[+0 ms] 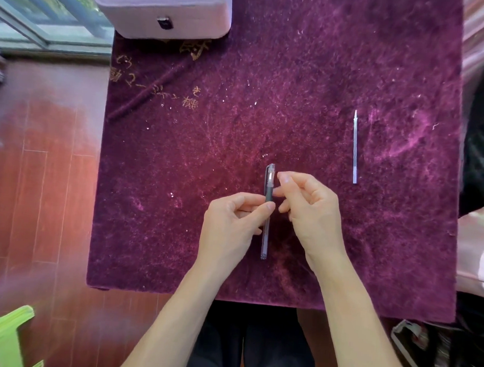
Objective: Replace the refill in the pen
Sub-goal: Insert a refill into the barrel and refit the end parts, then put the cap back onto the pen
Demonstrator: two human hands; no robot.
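Hands meet at the near middle of the purple cloth: left hand pinches the pen, right hand fingers part-curled beside its cap. Refill lies far right.

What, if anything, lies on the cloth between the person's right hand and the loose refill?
Nothing visible. The refill lies alone on the purple cloth, up and to the right of the right hand, which is at the pen held by the left hand.
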